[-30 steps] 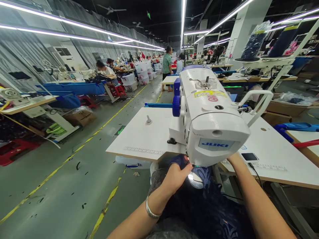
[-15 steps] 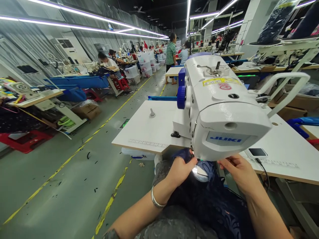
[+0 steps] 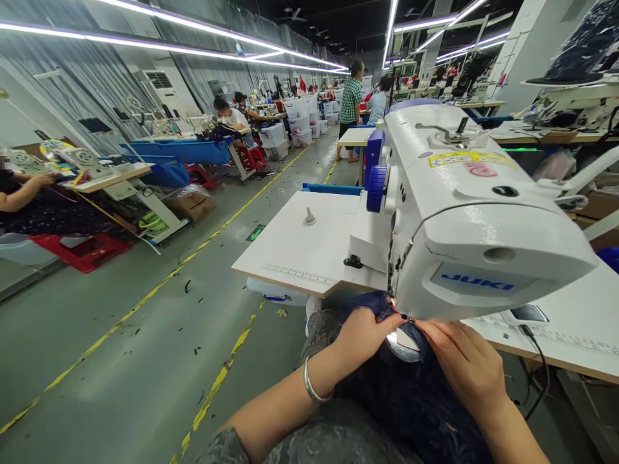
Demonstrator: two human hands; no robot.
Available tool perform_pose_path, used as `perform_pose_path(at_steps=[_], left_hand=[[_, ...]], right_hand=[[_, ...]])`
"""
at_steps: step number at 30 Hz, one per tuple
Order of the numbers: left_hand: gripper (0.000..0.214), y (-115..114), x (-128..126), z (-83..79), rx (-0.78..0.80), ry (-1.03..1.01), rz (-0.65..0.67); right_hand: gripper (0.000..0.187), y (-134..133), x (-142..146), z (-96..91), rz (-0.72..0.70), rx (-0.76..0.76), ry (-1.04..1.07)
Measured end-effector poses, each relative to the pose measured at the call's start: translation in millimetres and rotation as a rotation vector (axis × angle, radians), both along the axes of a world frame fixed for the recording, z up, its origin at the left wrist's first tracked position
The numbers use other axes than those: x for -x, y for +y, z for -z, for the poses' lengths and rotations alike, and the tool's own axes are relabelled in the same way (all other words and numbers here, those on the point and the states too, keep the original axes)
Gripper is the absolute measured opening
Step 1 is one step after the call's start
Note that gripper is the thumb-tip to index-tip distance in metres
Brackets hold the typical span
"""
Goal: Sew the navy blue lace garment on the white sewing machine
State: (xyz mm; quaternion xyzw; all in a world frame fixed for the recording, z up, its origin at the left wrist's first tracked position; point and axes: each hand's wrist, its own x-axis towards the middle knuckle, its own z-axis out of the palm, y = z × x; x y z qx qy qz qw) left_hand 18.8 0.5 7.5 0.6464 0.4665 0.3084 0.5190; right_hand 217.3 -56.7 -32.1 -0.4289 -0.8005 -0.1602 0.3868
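A white JUKI sewing machine stands in front of me, its head above both hands. Dark navy patterned fabric hangs from the machine's lit metal arm down over my lap. My left hand, with a silver bangle at the wrist, is closed on the fabric at the left of the sewing spot. From the right, my right hand pinches the fabric edge, its fingertips close to the left thumb. The machine head hides the needle and part of the fabric.
The white machine table spreads left and right, with a phone-like device and cable at right. Beyond a yellow-striped aisle, a co-worker's arm shows at left beside a red stool. Other people and stacked bins are farther back.
My right hand has moved left along the fabric, bringing its fingertips close to my left thumb. The view has turned left, so the machine appears farther right.
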Motion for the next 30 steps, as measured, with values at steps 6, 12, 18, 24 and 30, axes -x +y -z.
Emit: perform_pose_path(at_steps=[6,12,18,24,30], left_hand=[[0.019,2.2,-1.4,-4.3,-0.002,-0.022,-0.006],[0.025,2.6,-2.1,-0.4,-0.007,0.008,0.002],[0.036,-0.9,-6.4,0.0,0.015,0.071,-0.044],[0.017,0.1,-8.6,2.9,-0.004,-0.012,-0.070],[0.019,7.1,-0.4,5.2,-0.013,-0.088,-0.080]], right_hand=[[0.034,0.7,1.2,-5.4,-0.035,0.029,0.006],[0.019,5.0,3.3,-7.1,0.068,0.308,0.230],[0.039,29.2,-3.5,-23.4,0.088,0.990,0.585],[0.044,24.8,-2.1,-26.7,-0.126,1.162,0.804],[0.044,13.2,-3.4,1.0,-0.156,0.950,1.036]])
